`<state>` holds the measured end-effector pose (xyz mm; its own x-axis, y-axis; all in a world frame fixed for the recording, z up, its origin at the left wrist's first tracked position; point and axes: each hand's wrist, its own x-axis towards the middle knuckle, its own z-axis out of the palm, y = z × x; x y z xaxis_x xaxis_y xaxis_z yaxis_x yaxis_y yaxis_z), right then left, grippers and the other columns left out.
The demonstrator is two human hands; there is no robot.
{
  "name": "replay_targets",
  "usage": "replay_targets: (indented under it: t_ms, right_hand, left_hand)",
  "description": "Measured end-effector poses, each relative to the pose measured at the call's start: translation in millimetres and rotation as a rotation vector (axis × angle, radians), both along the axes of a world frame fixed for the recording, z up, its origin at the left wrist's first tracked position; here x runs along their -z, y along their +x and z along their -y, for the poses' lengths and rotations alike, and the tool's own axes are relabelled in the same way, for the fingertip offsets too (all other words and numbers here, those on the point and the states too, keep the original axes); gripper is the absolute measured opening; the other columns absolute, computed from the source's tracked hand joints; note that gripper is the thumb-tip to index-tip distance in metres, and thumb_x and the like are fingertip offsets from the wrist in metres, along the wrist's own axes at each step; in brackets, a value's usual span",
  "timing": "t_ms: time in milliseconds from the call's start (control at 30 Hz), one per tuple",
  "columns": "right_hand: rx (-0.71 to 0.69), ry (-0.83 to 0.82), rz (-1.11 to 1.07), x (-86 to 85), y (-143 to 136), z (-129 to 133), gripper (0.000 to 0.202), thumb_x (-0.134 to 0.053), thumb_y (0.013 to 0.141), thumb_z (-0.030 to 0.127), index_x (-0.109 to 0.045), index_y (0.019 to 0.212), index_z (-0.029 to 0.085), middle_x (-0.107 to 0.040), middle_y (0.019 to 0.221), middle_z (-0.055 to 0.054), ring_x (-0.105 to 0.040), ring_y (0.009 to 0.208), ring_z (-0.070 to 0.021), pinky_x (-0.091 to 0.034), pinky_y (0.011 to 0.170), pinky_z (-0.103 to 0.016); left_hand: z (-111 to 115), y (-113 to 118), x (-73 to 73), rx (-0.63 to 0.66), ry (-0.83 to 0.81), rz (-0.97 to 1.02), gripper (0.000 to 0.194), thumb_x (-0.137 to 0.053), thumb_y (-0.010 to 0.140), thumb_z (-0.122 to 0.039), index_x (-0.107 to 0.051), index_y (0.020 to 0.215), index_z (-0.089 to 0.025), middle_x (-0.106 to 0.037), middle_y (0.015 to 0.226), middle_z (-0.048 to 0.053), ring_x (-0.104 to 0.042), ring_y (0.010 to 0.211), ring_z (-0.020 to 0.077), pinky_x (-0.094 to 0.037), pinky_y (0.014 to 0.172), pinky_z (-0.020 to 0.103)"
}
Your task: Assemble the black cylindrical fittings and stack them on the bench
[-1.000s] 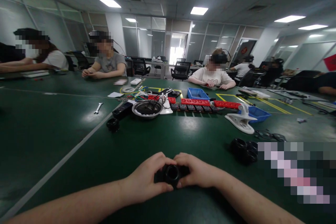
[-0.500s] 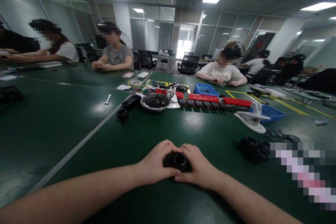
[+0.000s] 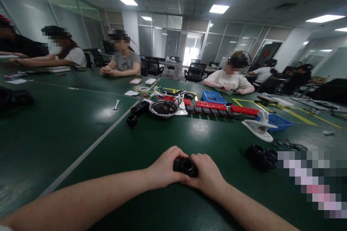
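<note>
In the head view, a black hollow fitting (image 3: 187, 166) with a round opening facing up is between my two hands, low over the green table (image 3: 130, 202). My left hand (image 3: 168, 168) grips it from the left, thumb and fingers curved around it. From the right, my right hand (image 3: 207, 173) is closed on the same piece, and the thumbs nearly meet at its near side. Part of the fitting is hidden by my fingers. Similar black pieces (image 3: 261, 155) lie together at the right, and a smaller black one (image 3: 132, 121) sits farther off at the left.
Beyond my hands are a metal bowl (image 3: 163, 110), red and black socket strips (image 3: 211, 106), a white clamp-like stand (image 3: 261, 127) and blue trays (image 3: 213, 97). A wrench (image 3: 116, 105) lies left. Several people sit around the table; one (image 3: 124, 57) is across from me.
The view has tilted slightly upward and shifted. Both hands remain around the fitting; my right hand's fingers have shifted a little to its right side, exposing more of it.
</note>
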<state>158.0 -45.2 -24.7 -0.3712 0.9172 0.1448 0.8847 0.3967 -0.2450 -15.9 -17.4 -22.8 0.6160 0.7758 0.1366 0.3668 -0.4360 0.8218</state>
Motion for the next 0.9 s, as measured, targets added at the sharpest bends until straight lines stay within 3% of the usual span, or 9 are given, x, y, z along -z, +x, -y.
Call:
replay_targets:
  t_ms: [100,267,400,533,633,767,900]
  right_hand:
    - [-0.003,0.021,0.022,0.1,-3,2,0.046,-0.064,0.059,0.059,-0.052,0.072,0.017,-0.055,0.07,-0.003,-0.049,0.067,-0.0202,-0.034,0.063,-0.033]
    - [-0.182,-0.164,-0.224,0.5,11,-5,0.06,-0.073,0.056,0.047,-0.051,0.104,0.018,-0.055,0.091,-0.005,-0.05,0.083,-0.0217,-0.037,0.072,-0.033]
    - [-0.302,-0.314,-0.326,-5.6,22,-12,0.039,-0.068,0.066,0.036,-0.055,0.1,0.019,-0.054,0.091,-0.003,-0.048,0.086,-0.0204,-0.037,0.077,-0.033]
    - [-0.355,-0.39,-0.354,-11.4,25,-17,0.024,-0.067,0.069,0.029,-0.058,0.088,0.017,-0.054,0.087,-0.002,-0.048,0.082,-0.0183,-0.037,0.073,-0.03]
    - [-0.305,-0.358,-0.329,-9.5,21,-17,0.026,-0.072,0.063,0.03,-0.056,0.079,0.017,-0.053,0.081,-0.001,-0.047,0.077,-0.0169,-0.036,0.067,-0.027]
    - [-0.093,-0.238,-0.203,-3.1,10,-9,0.041,-0.075,0.053,0.043,-0.049,0.069,0.017,-0.051,0.071,0.0,-0.046,0.067,-0.0165,-0.033,0.058,-0.027]
    - [0.004,-0.069,-0.071,1.1,1,1,0.041,-0.067,0.059,0.052,-0.046,0.069,0.018,-0.053,0.071,-0.003,-0.046,0.066,-0.0187,-0.032,0.06,-0.031]
  left_hand:
    - [2,0,0.5,-0.008,-0.001,0.015,0.042,-0.076,0.057,-0.022,-0.053,0.093,-0.019,-0.047,0.088,-0.001,-0.048,0.078,0.0161,-0.041,0.068,0.026]
    - [-1,-6,-1.0,0.096,0.051,0.003,0.05,-0.072,0.063,-0.02,-0.05,0.108,-0.025,-0.047,0.091,-0.001,-0.047,0.077,0.0155,-0.04,0.067,0.026]
    - [-8,-10,-0.6,0.181,0.049,-0.012,0.05,-0.072,0.066,-0.019,-0.051,0.11,-0.028,-0.047,0.091,-0.002,-0.048,0.078,0.0149,-0.04,0.067,0.025]
    - [-10,-9,-2.0,0.185,0.016,-0.013,0.05,-0.074,0.064,-0.019,-0.053,0.108,-0.027,-0.048,0.089,-0.002,-0.048,0.077,0.0143,-0.04,0.067,0.024]
    - [-6,-6,-4.1,0.151,0.007,-0.037,0.05,-0.076,0.061,-0.02,-0.054,0.106,-0.025,-0.049,0.088,-0.002,-0.049,0.079,0.0152,-0.04,0.068,0.025]
    - [3,-1,-5.4,0.048,0.021,-0.078,0.048,-0.078,0.058,-0.023,-0.056,0.101,-0.024,-0.048,0.085,-0.002,-0.049,0.079,0.0161,-0.04,0.068,0.026]
    - [8,3,-4.8,-0.02,0.063,-0.099,0.043,-0.075,0.06,-0.023,-0.054,0.097,-0.022,-0.049,0.085,-0.001,-0.049,0.079,0.017,-0.04,0.068,0.027]
